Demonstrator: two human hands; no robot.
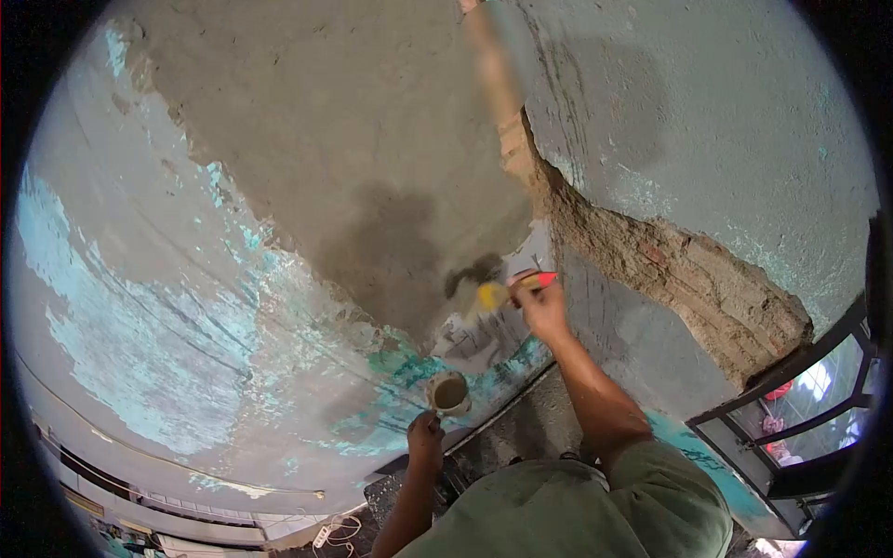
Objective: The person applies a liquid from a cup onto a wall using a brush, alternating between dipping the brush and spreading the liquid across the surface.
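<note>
My right hand (pixel 543 309) is closed around a brush (pixel 490 297) with a red handle end and a yellow head. The yellow head is at the lower part of the plastered wall, beside a dark wet smear (pixel 474 274); whether it touches the surface I cannot tell. Lower and to the left, my left hand (pixel 425 435) grips the side of a small round cup (pixel 450 392). Its inside looks grey-brown, and I cannot make out what it contains. The cup is close to the wall, its opening facing up toward me.
Brown plaster (pixel 326 112) covers the wall's upper middle, with flaking turquoise paint (pixel 158 344) to the left. A rough broken channel (pixel 670 279) runs down right toward a dark-framed window (pixel 819 400). A white power strip (pixel 323 536) with a cable lies at the bottom left.
</note>
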